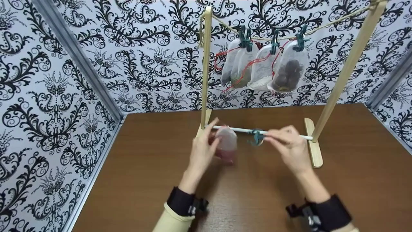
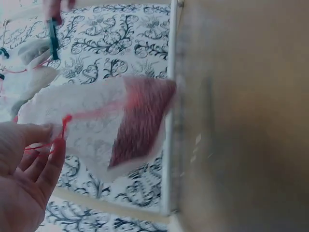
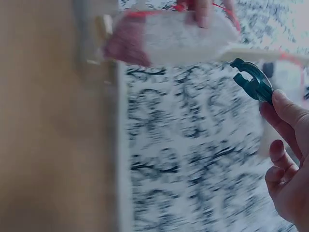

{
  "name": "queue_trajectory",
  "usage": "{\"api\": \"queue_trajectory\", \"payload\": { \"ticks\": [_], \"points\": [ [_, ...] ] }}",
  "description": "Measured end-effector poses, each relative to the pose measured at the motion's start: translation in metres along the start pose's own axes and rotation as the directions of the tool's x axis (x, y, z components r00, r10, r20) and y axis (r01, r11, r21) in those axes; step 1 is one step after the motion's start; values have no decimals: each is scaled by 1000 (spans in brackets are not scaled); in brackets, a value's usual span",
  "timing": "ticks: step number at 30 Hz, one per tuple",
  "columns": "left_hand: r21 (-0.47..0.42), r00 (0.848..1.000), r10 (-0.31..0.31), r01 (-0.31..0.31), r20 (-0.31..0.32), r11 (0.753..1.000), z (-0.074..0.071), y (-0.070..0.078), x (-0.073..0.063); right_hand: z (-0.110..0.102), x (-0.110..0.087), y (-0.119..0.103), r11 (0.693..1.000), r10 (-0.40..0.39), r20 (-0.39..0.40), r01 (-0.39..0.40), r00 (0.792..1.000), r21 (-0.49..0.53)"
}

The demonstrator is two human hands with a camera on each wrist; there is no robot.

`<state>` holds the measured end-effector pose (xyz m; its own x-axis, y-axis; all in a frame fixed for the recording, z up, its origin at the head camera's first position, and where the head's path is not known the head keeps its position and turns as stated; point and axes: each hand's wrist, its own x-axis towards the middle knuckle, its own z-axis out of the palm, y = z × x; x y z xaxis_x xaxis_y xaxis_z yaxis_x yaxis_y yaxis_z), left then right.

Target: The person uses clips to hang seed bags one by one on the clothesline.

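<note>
My left hand pinches the top of a white mesh drawstring bag between thumb and fingers. Dark red contents fill the bag's lower end, and a red cord with a knot hangs at its neck. To the right, my right hand pinches a dark green clothespin by its end, its jaws pointing toward the bag. Bag and clothespin are apart, both over the table in front of the rope stand. In the left wrist view the bag is blurred.
Several filled mesh bags hang by green clothespins from a rope strung between two wooden posts. A white rod joins the posts' feet on the brown table. Patterned walls stand behind and at the sides.
</note>
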<state>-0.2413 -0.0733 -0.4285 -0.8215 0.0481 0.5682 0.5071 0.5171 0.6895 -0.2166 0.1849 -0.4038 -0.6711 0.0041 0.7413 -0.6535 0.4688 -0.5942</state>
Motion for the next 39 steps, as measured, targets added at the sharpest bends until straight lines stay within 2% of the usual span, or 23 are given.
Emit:
{"api": "queue_trajectory", "payload": {
  "ticks": [4,8,10,13,17,20,23,27,33,36,39],
  "points": [
    [81,997,22,-16,-72,997,-18,5,23,-8,40,-20,988,-133,24,135,991,-70],
    [140,994,34,-19,-104,990,-39,15,50,-13,78,-44,957,-261,46,264,964,-119],
    [162,991,56,-36,-119,986,-49,21,64,-14,96,-57,945,-302,57,307,951,-115],
    [194,986,104,-78,-133,978,-63,32,85,-18,121,-74,938,-312,72,319,947,-135],
    [289,977,149,-101,-152,952,-75,48,113,-20,150,-91,947,-255,77,265,964,-184],
    [374,970,163,-86,-180,923,-80,61,133,-20,171,-100,963,-187,51,193,981,-190],
    [426,963,178,-78,-201,901,-82,73,150,-18,190,-107,974,-111,19,113,994,-194],
    [459,956,201,-84,-212,884,-80,89,170,-14,211,-115,967,-51,-4,48,999,-250],
    [473,944,221,-83,-245,877,-74,107,195,-5,237,-119,960,1,-17,-6,1000,-279],
    [470,950,208,-76,-235,880,-69,111,202,0,246,-121,961,33,-24,-38,999,-273],
    [456,960,175,-58,-220,888,-64,114,207,5,251,-122,949,21,-24,-28,999,-313]
  ]
}}
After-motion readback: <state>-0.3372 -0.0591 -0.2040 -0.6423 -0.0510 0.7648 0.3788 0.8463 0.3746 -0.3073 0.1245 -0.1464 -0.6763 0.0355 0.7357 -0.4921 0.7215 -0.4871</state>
